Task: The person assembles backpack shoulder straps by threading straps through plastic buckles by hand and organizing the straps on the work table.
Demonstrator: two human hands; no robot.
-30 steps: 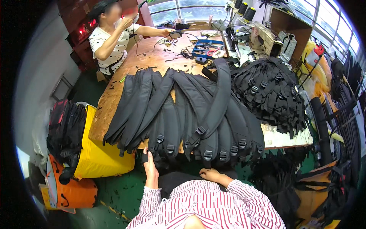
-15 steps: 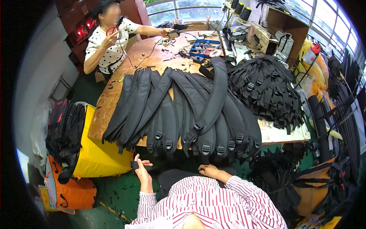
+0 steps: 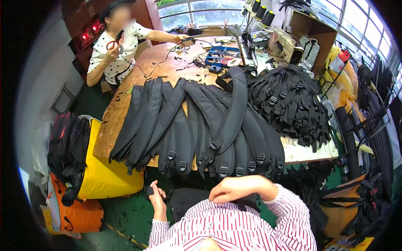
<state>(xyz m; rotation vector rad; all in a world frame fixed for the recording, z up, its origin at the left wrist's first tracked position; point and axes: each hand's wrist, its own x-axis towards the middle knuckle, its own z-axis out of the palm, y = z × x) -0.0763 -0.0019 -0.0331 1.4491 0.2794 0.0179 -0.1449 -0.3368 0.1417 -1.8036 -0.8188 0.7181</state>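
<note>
Beyond my left hand point(image 3: 158, 201), grip unclear, and loosely curled right hand point(image 3: 238, 188), shoulder straps point(image 3: 204, 122) look soft, best held mid-length.

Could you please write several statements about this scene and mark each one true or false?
1. Black padded fabric straps lie on the brown wooden table. True.
2. A small black object is at the person's left hand. True.
3. The person's right hand lies on the padded straps. False: the right hand is in front of the red-and-white striped shirt.
4. The rectangular blue tray stands on the floor. False: the tray is on the table.
5. A co-worker in a white, black-dotted shirt holds a red-and-black tool. True.
</note>
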